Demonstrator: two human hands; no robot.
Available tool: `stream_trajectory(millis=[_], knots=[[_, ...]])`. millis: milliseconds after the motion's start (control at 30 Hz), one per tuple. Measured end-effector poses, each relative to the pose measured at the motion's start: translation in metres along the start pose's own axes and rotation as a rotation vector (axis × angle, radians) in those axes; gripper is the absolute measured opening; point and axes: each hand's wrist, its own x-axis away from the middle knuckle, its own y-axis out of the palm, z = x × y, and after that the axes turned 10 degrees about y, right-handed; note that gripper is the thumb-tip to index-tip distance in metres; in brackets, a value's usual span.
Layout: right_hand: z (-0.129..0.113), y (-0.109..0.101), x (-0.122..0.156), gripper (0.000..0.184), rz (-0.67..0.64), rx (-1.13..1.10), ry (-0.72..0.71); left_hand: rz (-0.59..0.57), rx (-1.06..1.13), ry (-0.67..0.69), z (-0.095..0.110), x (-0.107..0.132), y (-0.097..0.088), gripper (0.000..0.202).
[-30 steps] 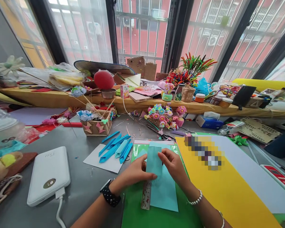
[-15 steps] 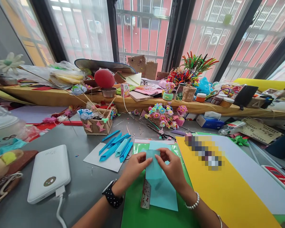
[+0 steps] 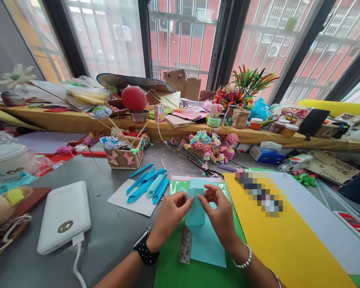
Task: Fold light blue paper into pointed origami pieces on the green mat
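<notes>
We pinch creased blue paper (image 3: 195, 216) between left hand (image 3: 171, 210) and right hand (image 3: 220, 210), grip narrow on its upper side edges; paper held over flat blue sheet (image 3: 210, 249); patterned strip (image 3: 185, 246) at seven o'clock, green sheet (image 3: 169, 274) beneath; at ten, folded blue pieces (image 3: 152, 185) on white paper (image 3: 120, 197); at nine, white power bank (image 3: 66, 214); at four, yellow sheet (image 3: 288, 248).

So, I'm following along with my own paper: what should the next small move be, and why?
Probably slide the left hand and right hand down the small blue sheet, pressing its bend firmer. Both pinch its upper part, while its lower end appears loosely bent, not flat; the blue strips nearby look more tightly folded.
</notes>
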Motion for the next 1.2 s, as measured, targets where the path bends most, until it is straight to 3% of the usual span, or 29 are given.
stream_trajectory(millis=[133,233,467,633,867,1200], knots=[[0.003,-0.001,-0.005,0.022,-0.084,-0.145,0.170,0.004,-0.078,0.061,0.005,0.002,0.001,0.032],[0.003,-0.001,-0.006,0.020,-0.107,-0.170,0.185,0.013,-0.076,0.059,0.005,0.002,0.002,0.032],[-0.002,-0.003,0.001,0.007,0.036,0.079,-0.143,-0.043,0.161,-0.023,0.000,0.001,0.000,0.032],[-0.002,-0.004,0.003,0.009,0.043,0.156,-0.295,-0.013,0.198,-0.047,-0.003,0.000,0.000,0.030],[-0.006,-0.003,0.002,0.007,-0.064,0.055,-0.180,0.013,0.338,-0.110,-0.005,-0.002,-0.001,0.028],[-0.008,-0.001,0.002,0.008,-0.094,0.020,-0.141,0.035,0.265,-0.087,-0.008,-0.002,-0.002,0.024]])
